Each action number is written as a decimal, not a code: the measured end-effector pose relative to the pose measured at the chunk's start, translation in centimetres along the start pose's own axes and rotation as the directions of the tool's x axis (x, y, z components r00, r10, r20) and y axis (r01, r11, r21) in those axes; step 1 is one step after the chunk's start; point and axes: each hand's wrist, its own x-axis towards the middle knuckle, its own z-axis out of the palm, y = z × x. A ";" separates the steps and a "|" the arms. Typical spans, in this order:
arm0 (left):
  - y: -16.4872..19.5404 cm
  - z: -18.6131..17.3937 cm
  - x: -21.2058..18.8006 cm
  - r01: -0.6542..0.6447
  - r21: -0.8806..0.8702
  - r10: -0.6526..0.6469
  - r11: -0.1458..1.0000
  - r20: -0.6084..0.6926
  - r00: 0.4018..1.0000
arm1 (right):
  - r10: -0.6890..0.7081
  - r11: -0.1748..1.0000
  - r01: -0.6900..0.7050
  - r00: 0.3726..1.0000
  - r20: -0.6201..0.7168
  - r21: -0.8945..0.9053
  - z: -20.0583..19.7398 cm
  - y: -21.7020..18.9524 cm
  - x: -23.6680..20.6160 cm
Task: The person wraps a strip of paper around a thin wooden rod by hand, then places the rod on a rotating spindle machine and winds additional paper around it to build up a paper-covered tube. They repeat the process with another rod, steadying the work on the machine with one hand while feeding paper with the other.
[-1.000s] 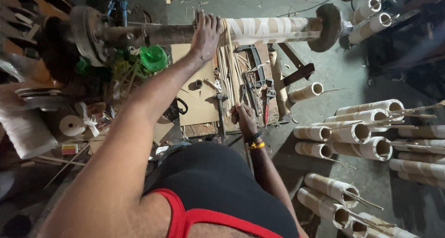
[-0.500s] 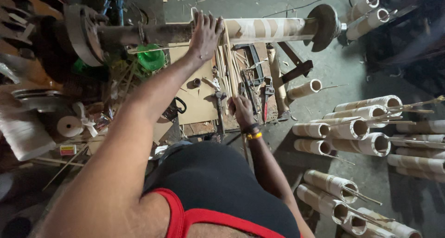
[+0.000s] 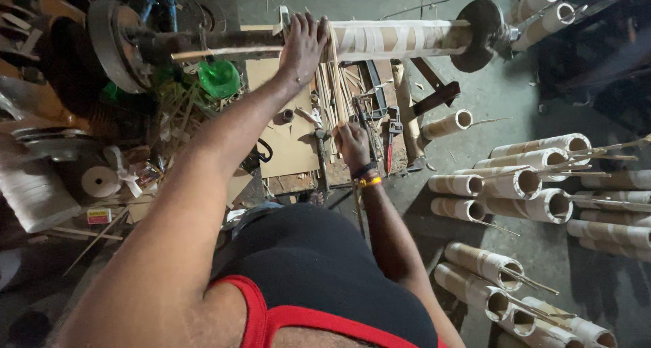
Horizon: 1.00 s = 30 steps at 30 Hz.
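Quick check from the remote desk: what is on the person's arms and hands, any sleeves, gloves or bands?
Both arms are bare, with no sleeves and no gloves. The left hand and its wrist carry nothing. The right hand has two bands at the wrist, a dark one and an orange-yellow one beside it. The top is black, sleeveless, with red edging.
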 end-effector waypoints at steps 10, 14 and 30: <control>0.2 -0.5 0.6 0.021 -0.051 -0.020 0.998 0.032 0.999 | 0.085 0.996 -0.085 0.996 0.005 0.021 -1.4 0.0 -2.3; -0.1 -1.1 0.4 0.025 -0.101 -0.019 0.995 0.057 0.998 | 0.025 0.999 -0.026 0.999 0.019 0.028 -1.4 0.6 -3.0; 0.9 -0.6 1.0 0.119 -0.275 -0.101 0.954 0.082 0.992 | 0.020 0.998 -0.022 0.999 0.034 0.060 -1.3 0.8 -0.2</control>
